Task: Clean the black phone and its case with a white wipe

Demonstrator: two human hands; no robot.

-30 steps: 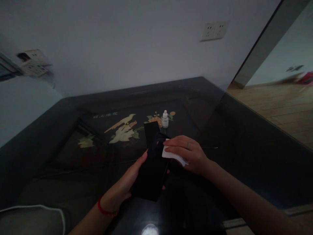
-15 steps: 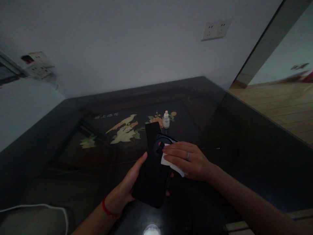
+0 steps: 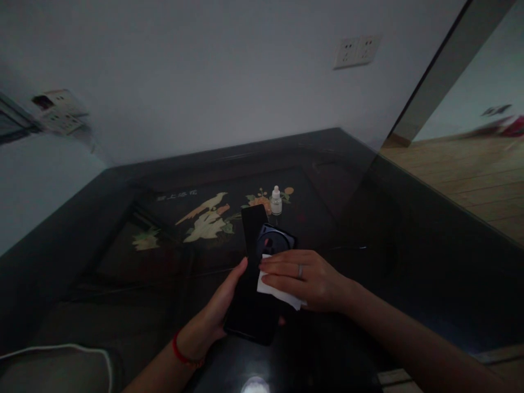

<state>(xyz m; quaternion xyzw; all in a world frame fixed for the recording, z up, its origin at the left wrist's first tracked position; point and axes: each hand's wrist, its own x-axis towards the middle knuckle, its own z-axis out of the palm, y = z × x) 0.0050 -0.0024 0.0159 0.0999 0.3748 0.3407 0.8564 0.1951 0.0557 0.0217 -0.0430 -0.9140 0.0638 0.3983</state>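
My left hand [image 3: 216, 305] is wrapped round the lower part of a black smartphone [image 3: 252, 319], thumb along its left edge and fingertips showing at the right. The phone's back faces up, with a round camera module near the top. A folded white wipe [image 3: 278, 293] is pinched under the fingers of my right hand [image 3: 307, 278] and pressed on the phone just below the camera module. A dark flat rectangular piece [image 3: 252, 221] reaches out behind the phone; I cannot tell if it is a case flap or a separate thing.
A small white-capped dropper bottle [image 3: 276, 203] stands upright beyond the phone on the glossy black table [image 3: 339, 180], which bears a bird-and-flower picture [image 3: 207, 218]. A white cable [image 3: 77, 346] lies at the lower left. Wall sockets [image 3: 356, 52] are at the back.
My right hand has slid the wipe down and left over the phone's back, so more of the round camera module shows. My left hand keeps its hold on the phone.
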